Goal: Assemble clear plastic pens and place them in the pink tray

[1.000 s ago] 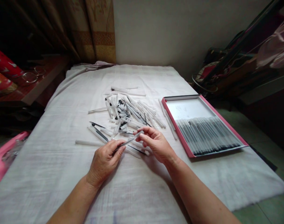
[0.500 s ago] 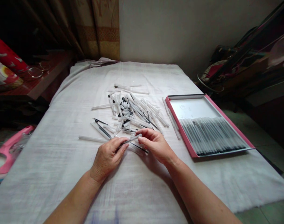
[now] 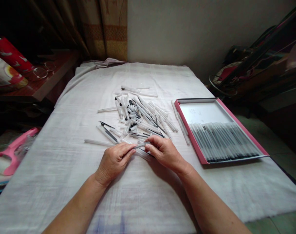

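A translucent pen (image 3: 141,145) with a greyish core lies across between my hands, just above the near edge of a loose pile. My left hand (image 3: 116,159) pinches one end between thumb and fingers, hiding that end. At the other end, the thumb and fingertips of my right hand (image 3: 165,152) are closed around the tip. Beyond them spreads a jumble of clear pen barrels (image 3: 160,113), black caps (image 3: 130,102) and dark thin refills (image 3: 106,124). One barrel (image 3: 96,142) lies apart, left of my left hand.
A pink-edged box (image 3: 195,136) on the right holds a row of pens (image 3: 223,141). Loose barrels (image 3: 180,123) lie along its left side. A white cloth (image 3: 65,156) covers the table. Far left are glasses (image 3: 41,72), a red container (image 3: 14,55) and a pink-handled object (image 3: 15,152).
My right fingertips have closed on the pen's end, where they were slightly apart around it. The pen lies a bit flatter. The whole view has shifted slightly.
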`<state>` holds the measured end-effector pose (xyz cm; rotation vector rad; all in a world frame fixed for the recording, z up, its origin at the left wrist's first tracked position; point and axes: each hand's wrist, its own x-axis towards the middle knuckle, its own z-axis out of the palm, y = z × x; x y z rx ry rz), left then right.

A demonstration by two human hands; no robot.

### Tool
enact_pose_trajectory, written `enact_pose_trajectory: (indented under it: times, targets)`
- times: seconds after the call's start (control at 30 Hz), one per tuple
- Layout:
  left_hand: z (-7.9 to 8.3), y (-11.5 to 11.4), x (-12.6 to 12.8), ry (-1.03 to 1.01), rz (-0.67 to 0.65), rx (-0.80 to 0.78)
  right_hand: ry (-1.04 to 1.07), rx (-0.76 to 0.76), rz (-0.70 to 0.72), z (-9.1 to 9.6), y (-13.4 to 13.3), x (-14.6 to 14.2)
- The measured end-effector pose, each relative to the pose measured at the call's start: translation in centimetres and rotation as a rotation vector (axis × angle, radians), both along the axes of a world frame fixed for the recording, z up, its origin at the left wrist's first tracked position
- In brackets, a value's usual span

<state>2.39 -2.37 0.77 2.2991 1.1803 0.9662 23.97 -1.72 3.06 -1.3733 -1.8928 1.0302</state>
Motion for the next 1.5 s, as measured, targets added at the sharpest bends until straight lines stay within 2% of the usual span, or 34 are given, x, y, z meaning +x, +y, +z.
enact_pose_trajectory:
  times: [0.17, 0.33, 0.47, 0.7, 0.9, 1.5]
  targets:
    - [0.0, 0.0, 0.2, -0.006, 0.005, 0.041, 0.021, -0.037, -0.019, -0.1, -0.2, -0.5]
    - [0.2, 0.0, 0.3, -0.008, 0.023, 0.052, 0.172, -0.131, -0.066, -0.4, -0.3, -1.0]
    - [0.4, 0.0, 0.2, 0.029, 0.015, 0.066, 0.235, -0.217, -0.043, -0.1, 0.0, -0.6]
    - [0.5, -0.3, 0.0, 0.091, -0.01, 0.055, 0.221, -0.312, 0.038, 0.5, 0.1, 0.0]
    - [0.8, -0.5, 0.2, 0.196, -0.046, 0.044, 0.315, -0.491, 0.069, 0.6, 0.2, 0.0]
    - [0.5, -0.9, 0.8, 0.174, -0.002, 0.057, 0.305, -0.5, 0.053, 0.0, 0.2, -0.4]
